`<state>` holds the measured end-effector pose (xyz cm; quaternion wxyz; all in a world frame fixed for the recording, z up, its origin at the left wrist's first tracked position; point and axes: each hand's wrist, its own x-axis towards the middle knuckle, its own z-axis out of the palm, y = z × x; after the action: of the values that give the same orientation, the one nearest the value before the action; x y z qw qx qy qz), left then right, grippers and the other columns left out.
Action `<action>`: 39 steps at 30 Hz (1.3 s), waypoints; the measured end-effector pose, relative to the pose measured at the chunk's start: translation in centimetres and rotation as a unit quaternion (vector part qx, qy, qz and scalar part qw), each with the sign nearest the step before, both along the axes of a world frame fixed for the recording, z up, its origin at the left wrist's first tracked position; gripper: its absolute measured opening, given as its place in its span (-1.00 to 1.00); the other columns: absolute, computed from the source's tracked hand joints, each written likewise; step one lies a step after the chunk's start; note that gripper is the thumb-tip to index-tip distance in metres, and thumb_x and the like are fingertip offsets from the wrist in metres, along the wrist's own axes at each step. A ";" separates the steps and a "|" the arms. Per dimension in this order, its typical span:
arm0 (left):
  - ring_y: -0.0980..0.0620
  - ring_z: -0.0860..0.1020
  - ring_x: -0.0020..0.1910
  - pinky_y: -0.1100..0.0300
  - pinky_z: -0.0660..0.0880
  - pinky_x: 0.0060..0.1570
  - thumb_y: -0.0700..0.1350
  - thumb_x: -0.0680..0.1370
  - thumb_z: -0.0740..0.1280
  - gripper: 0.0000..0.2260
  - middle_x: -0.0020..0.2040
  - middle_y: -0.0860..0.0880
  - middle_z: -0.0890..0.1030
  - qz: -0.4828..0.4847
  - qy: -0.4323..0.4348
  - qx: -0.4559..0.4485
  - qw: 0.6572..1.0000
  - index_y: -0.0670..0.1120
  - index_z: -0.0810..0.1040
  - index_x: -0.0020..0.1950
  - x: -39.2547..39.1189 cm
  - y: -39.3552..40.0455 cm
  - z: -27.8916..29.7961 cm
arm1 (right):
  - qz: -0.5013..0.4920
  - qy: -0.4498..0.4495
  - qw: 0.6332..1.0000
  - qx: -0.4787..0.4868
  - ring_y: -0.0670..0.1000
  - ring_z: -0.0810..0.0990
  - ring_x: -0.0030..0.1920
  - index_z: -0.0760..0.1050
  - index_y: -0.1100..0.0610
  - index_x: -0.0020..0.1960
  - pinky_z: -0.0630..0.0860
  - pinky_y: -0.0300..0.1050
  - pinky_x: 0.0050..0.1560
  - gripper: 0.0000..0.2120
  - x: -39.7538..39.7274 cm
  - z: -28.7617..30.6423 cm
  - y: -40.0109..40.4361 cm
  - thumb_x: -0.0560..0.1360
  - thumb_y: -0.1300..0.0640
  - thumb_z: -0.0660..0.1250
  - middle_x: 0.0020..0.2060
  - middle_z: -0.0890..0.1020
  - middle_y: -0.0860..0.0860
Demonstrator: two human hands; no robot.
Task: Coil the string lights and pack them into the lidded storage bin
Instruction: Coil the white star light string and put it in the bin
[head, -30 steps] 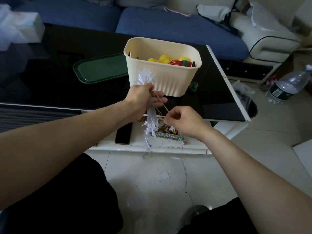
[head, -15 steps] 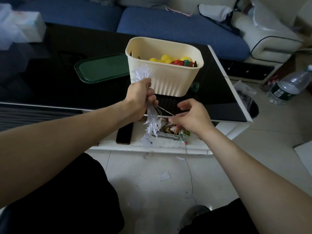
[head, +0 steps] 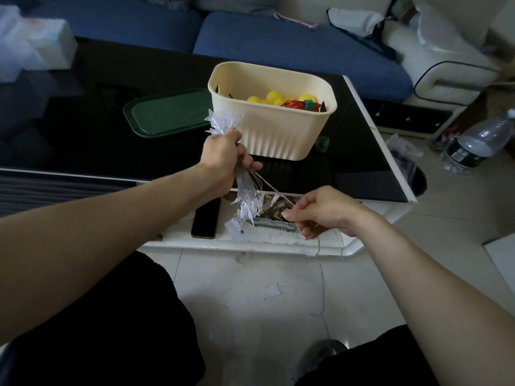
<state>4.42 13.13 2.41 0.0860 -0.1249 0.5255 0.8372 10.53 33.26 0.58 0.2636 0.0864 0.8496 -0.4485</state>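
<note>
The coiling is underway: the left hand (head: 223, 157) is gripping the bunched string lights (head: 245, 196) before the bin (head: 278, 135), while the right hand (head: 320, 211) is pinching loose wire. Next likely calls for another wrap.
</note>
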 end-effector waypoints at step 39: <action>-0.20 0.59 -0.30 -0.20 0.57 0.01 -0.18 0.68 0.09 -0.80 -0.32 -0.25 0.57 -0.173 0.003 -0.106 0.979 -0.21 0.36 -0.11 2.5 2.1 -0.3 | 0.092 0.166 0.981 0.043 -0.20 0.52 -0.41 0.68 -0.03 -0.05 0.52 -0.12 -0.18 -0.82 0.3 0.5 -2.1 0.59 0.18 0.35 -0.19 0.69 -0.01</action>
<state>6.90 15.21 2.09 0.2139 -0.0379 0.6252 0.7496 10.82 31.16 1.08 0.1551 -0.0565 0.9046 -0.3931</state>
